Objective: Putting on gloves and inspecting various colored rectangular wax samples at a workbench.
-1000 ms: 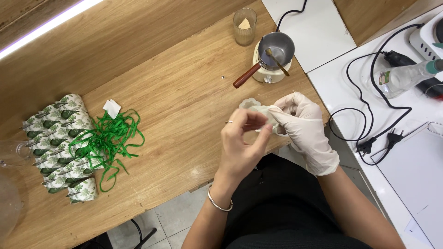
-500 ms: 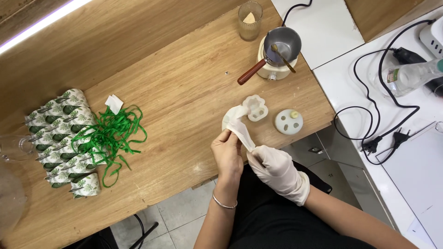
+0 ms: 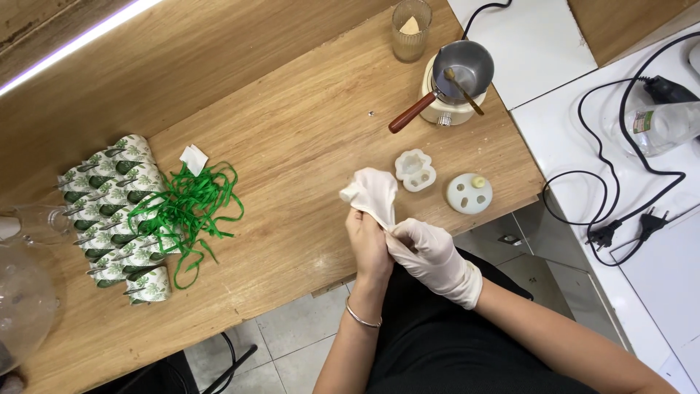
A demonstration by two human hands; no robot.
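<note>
My left hand (image 3: 368, 244) is bare, wears a thin bracelet, and grips a loose white glove (image 3: 373, 191) at its cuff over the table's front edge. My right hand (image 3: 430, 252) wears a white glove and pinches the same loose glove at the cuff beside the left hand. Just beyond lie two white silicone moulds, one flower-shaped (image 3: 415, 170) and one round (image 3: 469, 192).
A small metal pot with a wooden handle and spoon (image 3: 456, 73) sits on a cream warmer, a glass (image 3: 410, 29) behind it. Green ribbon (image 3: 191, 208) and leaf-printed packets (image 3: 117, 204) lie at left, with glassware (image 3: 25, 292). Black cables (image 3: 620, 190) and a bottle (image 3: 660, 124) lie on the white counter at right.
Both hands dropped from above the table toward its front edge. The loose glove is now stretched out between them, and the two moulds have come into view.
</note>
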